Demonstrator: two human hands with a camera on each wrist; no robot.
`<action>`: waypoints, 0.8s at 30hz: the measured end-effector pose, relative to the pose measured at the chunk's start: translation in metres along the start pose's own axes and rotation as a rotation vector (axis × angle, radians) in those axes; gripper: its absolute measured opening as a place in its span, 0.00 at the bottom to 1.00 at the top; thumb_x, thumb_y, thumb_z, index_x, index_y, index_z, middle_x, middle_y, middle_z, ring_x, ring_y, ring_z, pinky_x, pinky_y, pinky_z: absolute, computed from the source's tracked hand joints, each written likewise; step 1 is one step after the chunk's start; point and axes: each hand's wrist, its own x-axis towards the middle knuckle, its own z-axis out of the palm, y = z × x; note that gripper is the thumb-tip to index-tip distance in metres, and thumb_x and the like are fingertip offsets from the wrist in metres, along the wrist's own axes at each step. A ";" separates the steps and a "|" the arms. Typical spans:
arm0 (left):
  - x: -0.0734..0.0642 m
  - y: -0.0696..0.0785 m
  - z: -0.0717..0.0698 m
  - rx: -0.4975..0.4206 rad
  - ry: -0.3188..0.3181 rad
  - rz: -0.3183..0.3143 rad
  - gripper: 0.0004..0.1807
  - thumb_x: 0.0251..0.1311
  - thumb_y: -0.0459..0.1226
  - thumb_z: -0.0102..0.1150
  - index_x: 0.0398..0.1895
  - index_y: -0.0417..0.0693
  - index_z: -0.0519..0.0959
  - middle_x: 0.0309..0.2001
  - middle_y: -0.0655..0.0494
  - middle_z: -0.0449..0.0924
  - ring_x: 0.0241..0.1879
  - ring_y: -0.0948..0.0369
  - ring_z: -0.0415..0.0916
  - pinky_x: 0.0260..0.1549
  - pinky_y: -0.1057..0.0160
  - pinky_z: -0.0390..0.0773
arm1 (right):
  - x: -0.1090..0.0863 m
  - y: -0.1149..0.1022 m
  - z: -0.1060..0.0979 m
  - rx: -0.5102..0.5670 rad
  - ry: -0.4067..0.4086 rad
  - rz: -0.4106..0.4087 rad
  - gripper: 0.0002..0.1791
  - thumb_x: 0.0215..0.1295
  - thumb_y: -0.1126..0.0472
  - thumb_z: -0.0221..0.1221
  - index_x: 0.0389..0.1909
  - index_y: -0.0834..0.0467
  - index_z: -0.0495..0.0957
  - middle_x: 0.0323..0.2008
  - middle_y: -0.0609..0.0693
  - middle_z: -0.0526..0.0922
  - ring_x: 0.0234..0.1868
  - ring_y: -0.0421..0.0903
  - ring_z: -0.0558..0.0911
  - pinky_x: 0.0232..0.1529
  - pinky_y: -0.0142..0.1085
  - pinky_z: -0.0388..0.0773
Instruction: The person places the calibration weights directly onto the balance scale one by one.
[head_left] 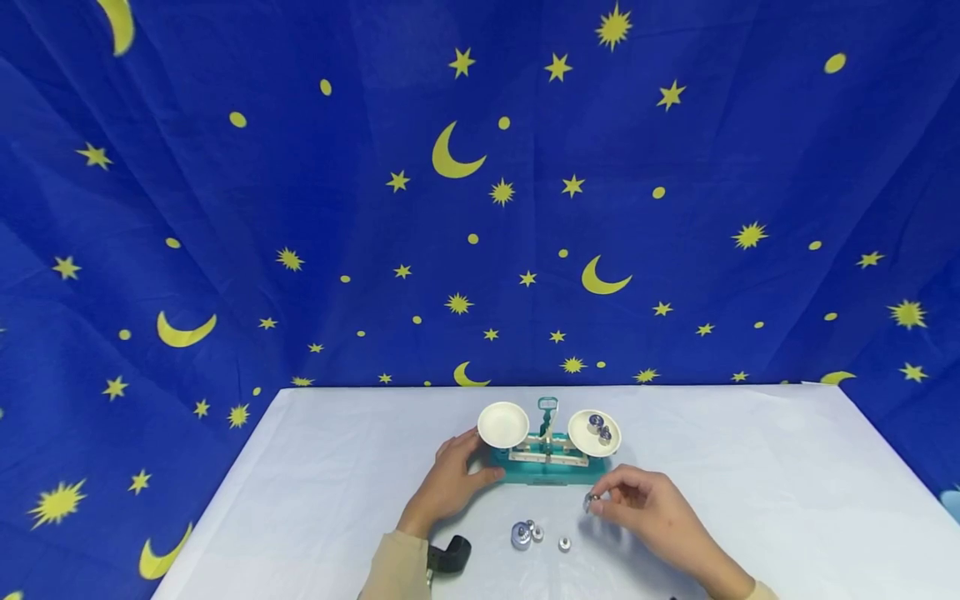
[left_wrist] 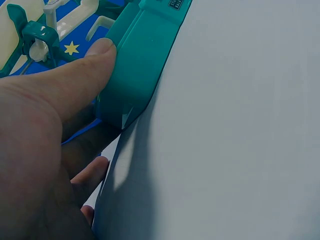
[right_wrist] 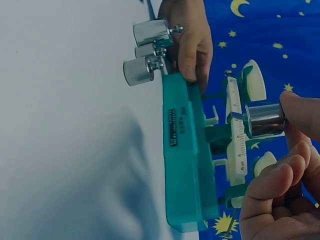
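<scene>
A teal balance scale with two white pans stands on the white table. My left hand grips the left end of its base. In the left wrist view, the thumb presses against the teal base, with fingers partly hidden behind. Just off the scale's front right corner, my right hand pinches a small shiny metal weight. Two metal weights sit in the right pan. Nothing lies in the left pan.
In front of the scale, several metal weights stand on the table: a larger one clustered with smaller ones, and a small one apart to the right. Behind the table hangs a blue cloth with yellow moons and stars.
</scene>
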 end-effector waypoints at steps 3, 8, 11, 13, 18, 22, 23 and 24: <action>0.000 0.001 0.000 -0.004 -0.006 -0.004 0.39 0.61 0.48 0.67 0.72 0.41 0.68 0.72 0.44 0.67 0.73 0.46 0.60 0.74 0.38 0.46 | 0.000 -0.002 0.000 -0.003 0.022 0.020 0.06 0.59 0.63 0.71 0.36 0.56 0.85 0.25 0.45 0.75 0.25 0.37 0.73 0.24 0.31 0.74; 0.000 0.001 0.000 -0.005 0.000 0.005 0.39 0.61 0.48 0.67 0.71 0.39 0.68 0.72 0.42 0.67 0.73 0.45 0.61 0.73 0.37 0.47 | 0.001 -0.007 0.001 0.002 0.059 0.039 0.06 0.58 0.62 0.72 0.35 0.54 0.85 0.25 0.46 0.74 0.24 0.38 0.72 0.23 0.32 0.73; 0.000 0.001 0.000 -0.004 0.003 0.006 0.39 0.61 0.49 0.67 0.71 0.39 0.68 0.72 0.42 0.67 0.72 0.44 0.61 0.73 0.37 0.46 | 0.003 -0.009 0.001 -0.011 0.067 0.026 0.06 0.58 0.61 0.71 0.35 0.54 0.85 0.25 0.46 0.73 0.24 0.39 0.72 0.23 0.32 0.73; -0.001 0.001 0.000 0.000 0.004 0.009 0.39 0.61 0.48 0.67 0.71 0.39 0.68 0.72 0.42 0.66 0.72 0.44 0.61 0.73 0.36 0.46 | 0.005 -0.010 0.000 -0.024 0.076 0.033 0.06 0.58 0.61 0.72 0.35 0.53 0.85 0.25 0.46 0.74 0.25 0.39 0.72 0.24 0.32 0.73; -0.001 0.001 -0.001 0.006 -0.001 0.000 0.39 0.61 0.48 0.67 0.72 0.40 0.68 0.72 0.43 0.66 0.73 0.45 0.60 0.74 0.37 0.46 | 0.008 -0.013 0.000 -0.053 0.101 0.068 0.06 0.58 0.60 0.72 0.35 0.52 0.85 0.26 0.47 0.75 0.27 0.41 0.73 0.26 0.32 0.74; 0.000 0.001 -0.001 0.008 -0.007 -0.010 0.39 0.61 0.48 0.67 0.72 0.42 0.68 0.72 0.44 0.66 0.73 0.46 0.60 0.74 0.39 0.46 | 0.011 -0.017 -0.001 -0.070 0.130 0.085 0.07 0.57 0.59 0.72 0.34 0.53 0.85 0.27 0.47 0.76 0.28 0.41 0.74 0.27 0.32 0.74; 0.000 0.001 -0.001 0.007 -0.008 -0.019 0.39 0.61 0.48 0.67 0.72 0.42 0.68 0.72 0.45 0.66 0.73 0.47 0.60 0.74 0.39 0.46 | 0.011 -0.018 -0.002 -0.076 0.135 0.079 0.07 0.58 0.59 0.72 0.34 0.53 0.85 0.27 0.47 0.76 0.28 0.41 0.74 0.27 0.32 0.74; 0.000 0.002 -0.001 0.008 -0.007 -0.018 0.39 0.61 0.48 0.67 0.72 0.42 0.68 0.72 0.45 0.66 0.73 0.46 0.60 0.74 0.39 0.46 | 0.012 -0.018 -0.002 -0.084 0.142 0.069 0.07 0.58 0.59 0.72 0.34 0.53 0.85 0.27 0.46 0.76 0.29 0.41 0.75 0.27 0.32 0.74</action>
